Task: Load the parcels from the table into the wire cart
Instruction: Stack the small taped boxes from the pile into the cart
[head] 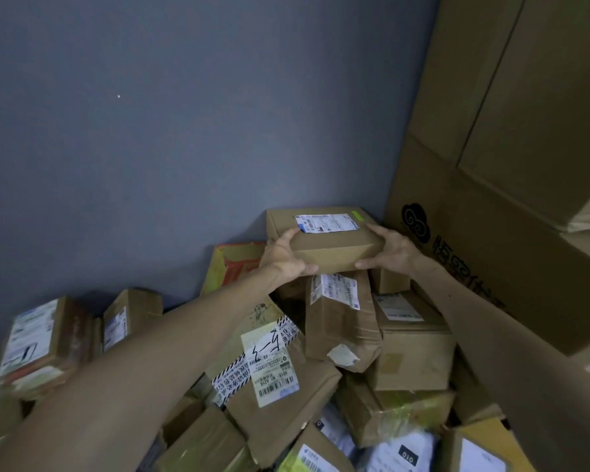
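We are stretching both bare forearms forward; our left hand (283, 258) is gripping the left end of the parcel (334, 252), thumb beneath, fingers on top; our right hand (394, 248) is gripping the opposite end likewise.

I see a slate-blue wall (150, 131), a plain brown cardboard box (334, 250) with a white shipping label (327, 222) and a bright green sticker (357, 215), a parcel (280, 403) banded in black-and-white striped tape (234, 373), a red-and-yellow box (232, 264), and a black cloud logo (415, 219) on the big tan carton (508, 250).

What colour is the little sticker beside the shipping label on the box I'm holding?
Bright green; the sticker sits atop the cardboard box, clearest in the head view.
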